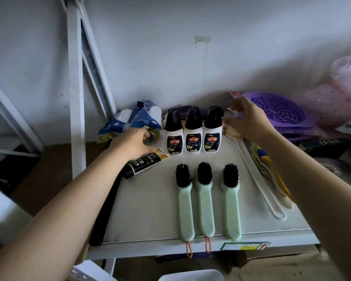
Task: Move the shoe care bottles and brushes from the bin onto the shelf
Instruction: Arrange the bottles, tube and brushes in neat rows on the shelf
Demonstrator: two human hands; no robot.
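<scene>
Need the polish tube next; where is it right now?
The polish tube lies on the shelf, left side, partly under the left hand, beside the three bottles.

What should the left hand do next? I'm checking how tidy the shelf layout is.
Probably turn the black tube straight: it lies askew under the left hand, while three bottles stand in a row and three brushes lie parallel on the shelf.

Black, white and mint on our shelf

We see white bottles [193, 131] black-capped; at six o'clock, ribbed mint brushes [206, 199], black bristles, orange loops.
</scene>
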